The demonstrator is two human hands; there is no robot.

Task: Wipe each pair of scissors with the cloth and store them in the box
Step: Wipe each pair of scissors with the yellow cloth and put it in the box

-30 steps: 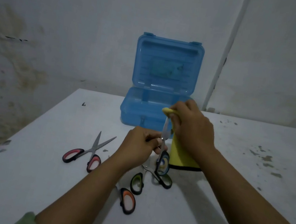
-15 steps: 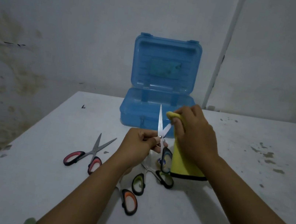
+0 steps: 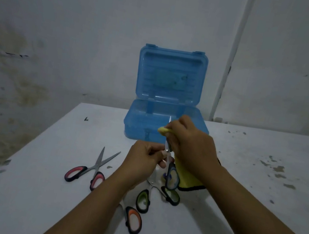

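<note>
- The right hand (image 3: 193, 145) is closing its fingers around a fold of the yellow cloth (image 3: 187, 179), pinching it against the upper blade of the blue-handled scissors (image 3: 170, 175); a yellow bulge is showing at the fingertips and the rest of the cloth is hanging down below the wrist to the table
- The left hand (image 3: 142, 159) is gripping those same scissors near the pivot, holding them upright with the blades pointing up and the blue loop hanging below
- The tip of one blade is poking out just above the right hand, in front of the box
- Green-handled scissors (image 3: 143, 201) are lying on the white table (image 3: 257, 204) just below the hands, partly hidden by the left forearm
- Orange-handled scissors (image 3: 132, 222) are lying nearest the camera, their blades running under the left forearm
- Red-handled scissors (image 3: 88, 171) are lying open to the left, well apart from the others
- The blue box (image 3: 169, 90) is standing open at the far edge of the table, lid upright against the wall; how much is lying inside cannot be told
</note>
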